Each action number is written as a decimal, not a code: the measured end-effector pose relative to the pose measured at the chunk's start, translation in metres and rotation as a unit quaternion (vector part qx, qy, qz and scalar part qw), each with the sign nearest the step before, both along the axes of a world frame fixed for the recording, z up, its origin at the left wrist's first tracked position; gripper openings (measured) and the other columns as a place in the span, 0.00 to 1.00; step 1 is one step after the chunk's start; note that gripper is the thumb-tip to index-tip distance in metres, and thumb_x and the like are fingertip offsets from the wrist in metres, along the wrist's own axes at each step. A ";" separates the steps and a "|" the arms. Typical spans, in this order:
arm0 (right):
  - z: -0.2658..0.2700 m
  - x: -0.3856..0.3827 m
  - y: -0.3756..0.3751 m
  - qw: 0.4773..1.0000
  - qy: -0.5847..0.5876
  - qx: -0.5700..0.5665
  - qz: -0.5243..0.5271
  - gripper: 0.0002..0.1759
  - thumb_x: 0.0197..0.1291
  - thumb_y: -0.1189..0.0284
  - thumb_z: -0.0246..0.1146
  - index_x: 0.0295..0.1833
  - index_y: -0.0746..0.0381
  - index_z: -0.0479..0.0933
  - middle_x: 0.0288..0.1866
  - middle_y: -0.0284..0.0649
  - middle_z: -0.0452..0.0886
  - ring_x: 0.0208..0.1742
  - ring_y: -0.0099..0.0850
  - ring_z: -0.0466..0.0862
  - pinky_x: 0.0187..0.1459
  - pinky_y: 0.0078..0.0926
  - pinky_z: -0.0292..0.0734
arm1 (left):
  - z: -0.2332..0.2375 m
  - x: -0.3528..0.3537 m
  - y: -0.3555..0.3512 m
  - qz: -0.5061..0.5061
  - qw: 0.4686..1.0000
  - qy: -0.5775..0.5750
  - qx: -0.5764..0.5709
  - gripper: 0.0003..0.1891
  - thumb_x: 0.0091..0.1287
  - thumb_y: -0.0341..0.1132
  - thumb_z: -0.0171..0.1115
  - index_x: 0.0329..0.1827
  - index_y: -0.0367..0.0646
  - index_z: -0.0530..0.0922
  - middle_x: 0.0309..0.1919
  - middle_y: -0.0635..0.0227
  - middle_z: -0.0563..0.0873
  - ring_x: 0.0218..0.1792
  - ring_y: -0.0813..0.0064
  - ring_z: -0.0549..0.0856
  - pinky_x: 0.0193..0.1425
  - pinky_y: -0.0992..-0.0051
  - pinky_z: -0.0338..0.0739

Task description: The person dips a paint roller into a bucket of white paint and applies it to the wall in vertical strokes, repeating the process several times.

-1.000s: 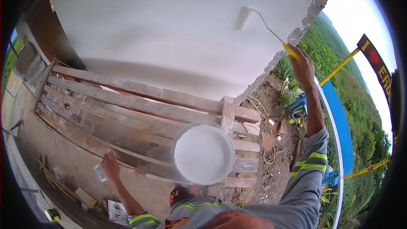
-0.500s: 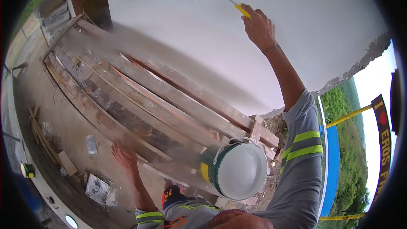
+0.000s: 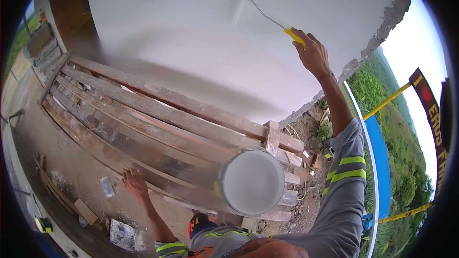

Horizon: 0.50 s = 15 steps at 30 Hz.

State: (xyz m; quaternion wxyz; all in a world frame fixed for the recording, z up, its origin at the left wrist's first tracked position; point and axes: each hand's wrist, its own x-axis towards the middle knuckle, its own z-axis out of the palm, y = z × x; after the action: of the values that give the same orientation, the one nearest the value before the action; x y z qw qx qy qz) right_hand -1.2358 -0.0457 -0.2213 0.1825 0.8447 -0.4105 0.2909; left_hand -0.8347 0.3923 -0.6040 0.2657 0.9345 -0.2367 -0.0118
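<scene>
My right hand (image 3: 311, 53) is closed round the yellow handle of a paint roller (image 3: 295, 37), arm stretched up. The white roller sleeve (image 3: 237, 10) lies against the pale wall (image 3: 162, 14), joined to the handle by a bent wire. Low on the left, my left hand (image 3: 136, 184) hangs with fingers apart and holds nothing, near the outer plank of a wooden scaffold (image 3: 167, 107). Between my arms stands a bucket (image 3: 218, 189) of white paint (image 3: 253, 181), seen from above over the planks.
Below the planks lie a white-splattered block (image 3: 122, 234), a small grey piece (image 3: 107, 187) and strips of wood (image 3: 60, 188). The wall ends at a rough broken edge (image 3: 368, 50). Past it are a blue panel (image 3: 377, 162) and a lettered sign (image 3: 430, 110).
The roller and my right hand have moved down and to the right across the wall. My view has shifted, so bucket and planks appear further left. My left hand stays low and open.
</scene>
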 end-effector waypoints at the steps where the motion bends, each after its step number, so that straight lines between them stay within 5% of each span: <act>1: 0.003 -0.042 0.007 1.000 0.003 -0.001 -0.017 0.22 0.67 0.67 0.67 0.66 0.44 0.78 0.37 0.39 0.83 0.34 0.40 0.85 0.36 0.40 0.81 | 0.005 -0.001 -0.001 0.000 1.000 -0.002 -0.022 0.32 0.81 0.51 0.43 0.69 0.28 0.72 0.65 0.40 0.78 0.65 0.40 0.76 0.72 0.51 0.66; 3: 0.010 -0.123 0.027 0.999 0.011 -0.012 -0.038 0.23 0.67 0.66 0.67 0.67 0.43 0.78 0.37 0.38 0.83 0.33 0.35 0.85 0.36 0.38 0.81 | 0.010 0.002 0.001 -0.025 1.000 -0.009 -0.014 0.31 0.81 0.51 0.43 0.67 0.28 0.74 0.63 0.39 0.79 0.63 0.39 0.77 0.70 0.50 0.67; 9: 0.018 -0.293 0.091 0.988 0.005 -0.027 -0.154 0.22 0.68 0.67 0.65 0.67 0.46 0.78 0.46 0.40 0.86 0.43 0.43 0.87 0.43 0.41 0.81 | 0.016 0.003 0.002 -0.059 0.998 -0.013 0.017 0.30 0.82 0.50 0.41 0.56 0.27 0.79 0.53 0.37 0.83 0.55 0.37 0.80 0.63 0.48 0.70; 13: -0.029 -0.318 0.127 0.977 -0.126 0.030 -0.167 0.24 0.67 0.68 0.65 0.69 0.50 0.77 0.57 0.48 0.85 0.53 0.45 0.87 0.51 0.36 0.81 | 0.014 0.011 -0.001 -0.052 0.998 -0.015 0.039 0.30 0.82 0.50 0.41 0.53 0.25 0.79 0.49 0.34 0.83 0.53 0.37 0.81 0.62 0.49 0.72; 15: -0.084 -0.276 0.141 0.925 -0.312 0.125 -0.176 0.23 0.69 0.68 0.62 0.69 0.56 0.75 0.61 0.46 0.85 0.59 0.40 0.85 0.60 0.35 0.78 | 0.013 0.010 0.000 -0.051 0.997 -0.005 0.054 0.30 0.82 0.50 0.41 0.54 0.25 0.79 0.49 0.33 0.84 0.53 0.37 0.81 0.61 0.48 0.72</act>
State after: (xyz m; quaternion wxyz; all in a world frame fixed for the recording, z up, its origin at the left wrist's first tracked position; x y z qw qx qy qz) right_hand -1.5118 0.0953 -0.3057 -0.0133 0.6410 -0.6219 0.4496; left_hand -0.8246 0.3923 -0.5911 0.2129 0.9343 -0.2839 -0.0331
